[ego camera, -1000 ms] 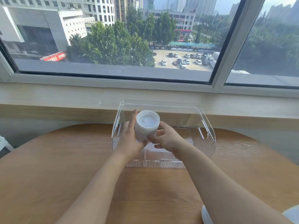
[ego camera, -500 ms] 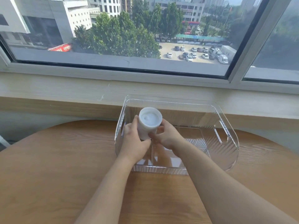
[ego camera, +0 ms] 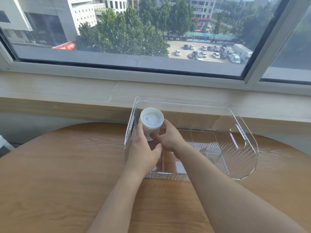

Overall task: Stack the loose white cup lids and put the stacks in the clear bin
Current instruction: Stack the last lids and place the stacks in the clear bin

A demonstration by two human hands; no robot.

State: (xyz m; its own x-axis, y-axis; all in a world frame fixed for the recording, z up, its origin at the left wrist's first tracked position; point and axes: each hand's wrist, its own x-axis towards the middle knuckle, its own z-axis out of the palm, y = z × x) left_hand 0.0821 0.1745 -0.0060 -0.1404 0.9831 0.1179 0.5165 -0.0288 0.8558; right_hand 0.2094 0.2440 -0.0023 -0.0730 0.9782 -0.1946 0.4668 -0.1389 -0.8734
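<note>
A tall stack of white cup lids (ego camera: 151, 123) stands upright inside the clear bin (ego camera: 242, 142), at its far left corner. My left hand (ego camera: 143, 148) grips the stack's left side, and my right hand (ego camera: 168, 137) holds its lower right side with curled fingers. Both hands reach over the bin's near wall. The base of the stack is hidden behind my fingers, so I cannot tell whether it touches the bin floor. The rest of the bin holds nothing I can see.
The bin sits on a round wooden table (ego camera: 67, 174) against a pale window ledge (ego camera: 67, 91). A large window (ego camera: 134, 31) looks out on trees and a car park. A white object edge (ego camera: 5, 143) shows at far left.
Both hands have lowered the lid stack deeper into the bin's left corner. The view has shifted left, so the bin now appears further right.
</note>
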